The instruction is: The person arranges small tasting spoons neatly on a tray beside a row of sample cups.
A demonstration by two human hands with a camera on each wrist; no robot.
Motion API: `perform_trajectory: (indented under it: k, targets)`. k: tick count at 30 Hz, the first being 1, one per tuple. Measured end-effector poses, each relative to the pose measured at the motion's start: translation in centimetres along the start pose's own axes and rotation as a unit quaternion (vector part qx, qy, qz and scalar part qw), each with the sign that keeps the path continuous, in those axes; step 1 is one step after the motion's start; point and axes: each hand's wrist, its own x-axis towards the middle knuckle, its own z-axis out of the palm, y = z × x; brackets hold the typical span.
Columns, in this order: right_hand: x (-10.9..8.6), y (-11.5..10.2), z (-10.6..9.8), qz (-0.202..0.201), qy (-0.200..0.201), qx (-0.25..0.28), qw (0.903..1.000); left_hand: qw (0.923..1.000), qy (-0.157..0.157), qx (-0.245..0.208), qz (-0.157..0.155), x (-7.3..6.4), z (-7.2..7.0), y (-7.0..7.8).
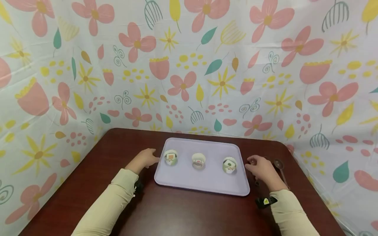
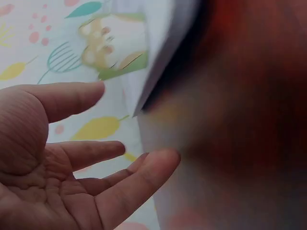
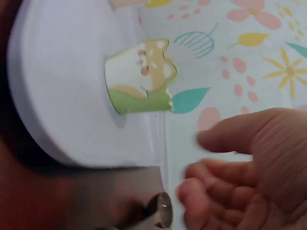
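Observation:
A pale lavender tray (image 1: 189,182) lies on the dark table between both hands. Three small paper cups stand on it in a row: a left cup (image 1: 170,161), a middle cup (image 1: 198,164) and a right cup (image 1: 229,168). Each has something small inside. At the tray's left edge is my left hand (image 1: 144,160), its fingers spread and holding nothing. My right hand (image 1: 263,170) hovers by the right edge, fingers loosely bent with nothing between them. The right wrist view shows a green-and-white cup (image 3: 136,79) with an animal face on it, apart from the fingers.
Beside the right hand lies a brown spoon (image 1: 278,163) with a long handle, and other brown utensils are partly hidden under that hand. A flower-patterned curtain (image 1: 189,98) hangs behind the dark brown table (image 1: 177,213).

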Motion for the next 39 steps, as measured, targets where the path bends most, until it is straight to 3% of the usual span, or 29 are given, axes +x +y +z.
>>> perform_trajectory:
  k: [3, 6, 10, 18, 23, 29, 35, 39]
  targets:
    - [-0.6, -0.1, 1.0, 0.032, -0.038, 0.022, 0.9985, 0.9991, -0.011, -0.037, -0.017, 0.0, 0.8, 0.2]
    - [-0.9, 0.0, 1.8, 0.044, -0.048, 0.025, 0.9976, 0.9959, -0.024, -0.081, -0.032, 0.0, 1.4, 0.4]
    - [-1.0, 0.2, 2.5, 0.048, -0.038, 0.024, 0.9978, 0.993, -0.039, -0.106, -0.035, 0.2, 2.0, 0.5]
    - [-0.6, 0.0, 2.5, 0.046, -0.013, 0.023, 0.9986, 0.9897, -0.021, -0.138, -0.035, 0.7, 2.4, 0.7]
    - [-0.4, 0.0, 2.9, 0.053, -0.009, 0.011, 0.9985, 0.9851, -0.023, -0.164, -0.047, 0.3, 2.8, 0.2]
    - [0.2, 0.1, 3.5, 0.053, 0.007, -0.002, 0.9986, 0.9792, -0.025, -0.198, -0.037, -0.2, 2.9, -0.3]
    - [0.4, 0.8, 3.0, 0.052, 0.011, 0.037, 0.9979, 0.9769, -0.023, -0.21, -0.032, -0.3, 2.7, -0.3]
    - [0.2, 1.5, 1.5, 0.062, 0.04, 0.07, 0.9949, 0.9748, -0.019, -0.218, -0.041, -0.2, 2.9, -0.5]
